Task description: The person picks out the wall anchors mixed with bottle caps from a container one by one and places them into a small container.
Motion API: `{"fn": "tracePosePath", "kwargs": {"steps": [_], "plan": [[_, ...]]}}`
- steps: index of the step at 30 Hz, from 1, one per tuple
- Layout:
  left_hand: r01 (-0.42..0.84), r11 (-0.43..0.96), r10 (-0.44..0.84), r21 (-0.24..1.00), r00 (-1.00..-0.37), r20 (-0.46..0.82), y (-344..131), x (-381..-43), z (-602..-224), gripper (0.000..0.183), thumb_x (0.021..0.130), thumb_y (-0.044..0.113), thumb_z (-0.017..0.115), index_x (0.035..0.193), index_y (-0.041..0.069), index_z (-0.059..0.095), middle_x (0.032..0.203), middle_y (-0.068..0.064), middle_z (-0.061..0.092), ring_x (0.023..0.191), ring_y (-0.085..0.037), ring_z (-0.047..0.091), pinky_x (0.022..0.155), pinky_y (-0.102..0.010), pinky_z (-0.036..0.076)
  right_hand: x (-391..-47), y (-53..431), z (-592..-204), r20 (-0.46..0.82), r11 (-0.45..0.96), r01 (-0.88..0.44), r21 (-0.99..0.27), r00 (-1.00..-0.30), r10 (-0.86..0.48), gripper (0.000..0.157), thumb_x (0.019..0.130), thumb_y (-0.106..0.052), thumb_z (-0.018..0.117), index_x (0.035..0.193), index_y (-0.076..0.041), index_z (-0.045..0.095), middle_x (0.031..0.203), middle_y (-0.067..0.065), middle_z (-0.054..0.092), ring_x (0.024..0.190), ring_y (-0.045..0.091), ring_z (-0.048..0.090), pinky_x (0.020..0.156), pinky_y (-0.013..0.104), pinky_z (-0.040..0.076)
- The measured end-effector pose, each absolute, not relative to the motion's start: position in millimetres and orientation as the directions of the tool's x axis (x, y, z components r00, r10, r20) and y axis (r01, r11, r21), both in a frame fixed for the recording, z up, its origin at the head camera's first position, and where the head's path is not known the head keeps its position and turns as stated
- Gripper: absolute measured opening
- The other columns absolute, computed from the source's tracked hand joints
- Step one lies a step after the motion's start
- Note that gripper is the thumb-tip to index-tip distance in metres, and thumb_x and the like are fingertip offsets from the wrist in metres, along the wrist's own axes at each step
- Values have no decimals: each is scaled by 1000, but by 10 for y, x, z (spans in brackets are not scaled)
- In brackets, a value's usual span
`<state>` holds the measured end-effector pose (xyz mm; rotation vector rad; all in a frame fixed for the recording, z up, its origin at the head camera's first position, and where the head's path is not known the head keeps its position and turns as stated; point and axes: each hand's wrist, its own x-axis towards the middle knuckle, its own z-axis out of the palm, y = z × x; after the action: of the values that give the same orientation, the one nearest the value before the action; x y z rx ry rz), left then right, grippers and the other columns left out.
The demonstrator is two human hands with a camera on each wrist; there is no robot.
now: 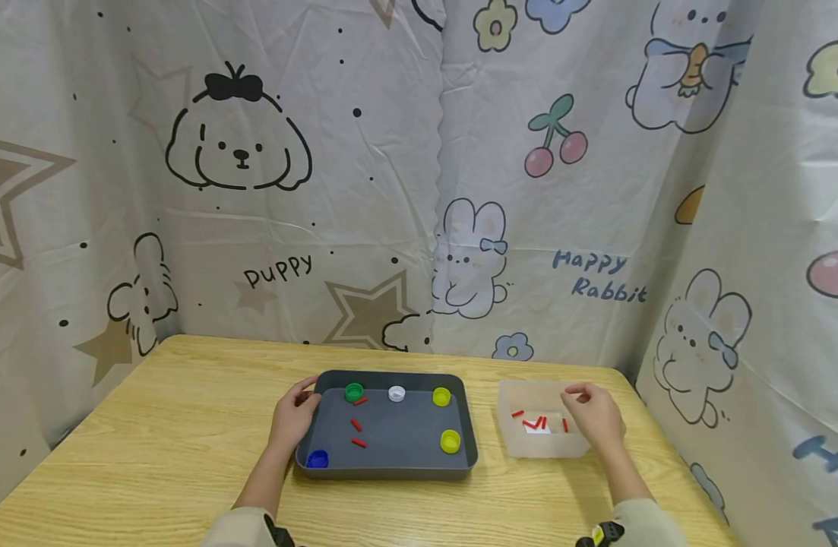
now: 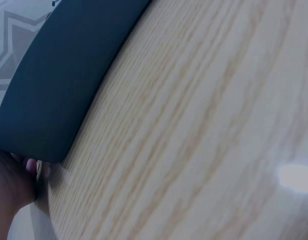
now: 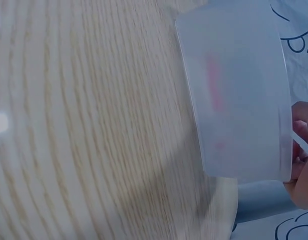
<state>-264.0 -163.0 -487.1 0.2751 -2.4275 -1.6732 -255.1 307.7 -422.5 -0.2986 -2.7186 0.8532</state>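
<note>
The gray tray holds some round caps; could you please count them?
5 in the tray: green cap far left, white cap far middle, yellow cap far right, another yellow cap nearer right, blue cap near left corner.

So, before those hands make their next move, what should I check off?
1. Dark grey rectangular tray flat on the pale wooden table: ok.
2. Frosted plastic box upright, right of the tray: ok.
3. Left hand at the tray's left side: ok.
4. Right hand, at the box's right side, clearly gripping something: cannot tell.
5. Short red sticks all in one container: not ok; three lie in the tray, others in the box.
6. Five small round plastic caps inside the tray: ok; one green, one white, two yellow, one blue.
</note>
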Motion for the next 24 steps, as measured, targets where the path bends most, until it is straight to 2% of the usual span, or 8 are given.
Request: {"fn": "tracePosePath", "kwargs": {"steps": [5,13,24], "plan": [[-48,342,-249,938,-968,41,-1626,-2637,-4870,41,95,18,48,136,14,49,121,-18,55,111,-27,51,89,-37,41,-2531,3097,-4173,193,781,83,-618,-948,253,34,90,-27,58,110,1,63,100,20,61,86,28,55,60,26,38],[-52,348,-253,936,-967,40,-1638,-2650,-4876,41,95,19,48,136,15,49,120,-17,55,109,-26,51,86,-34,41,-2557,3021,-4048,228,772,29,-635,-948,223,33,89,-26,60,109,0,64,99,20,62,86,28,55,62,27,39],[-48,340,-251,939,-967,41,-1636,-2639,-4877,41,95,18,48,136,15,49,120,-17,55,109,-27,51,88,-37,41,-2653,2660,-3914,251,749,-43,-662,-953,168,32,87,-24,61,108,0,65,99,19,61,85,26,54,63,26,39]]}}
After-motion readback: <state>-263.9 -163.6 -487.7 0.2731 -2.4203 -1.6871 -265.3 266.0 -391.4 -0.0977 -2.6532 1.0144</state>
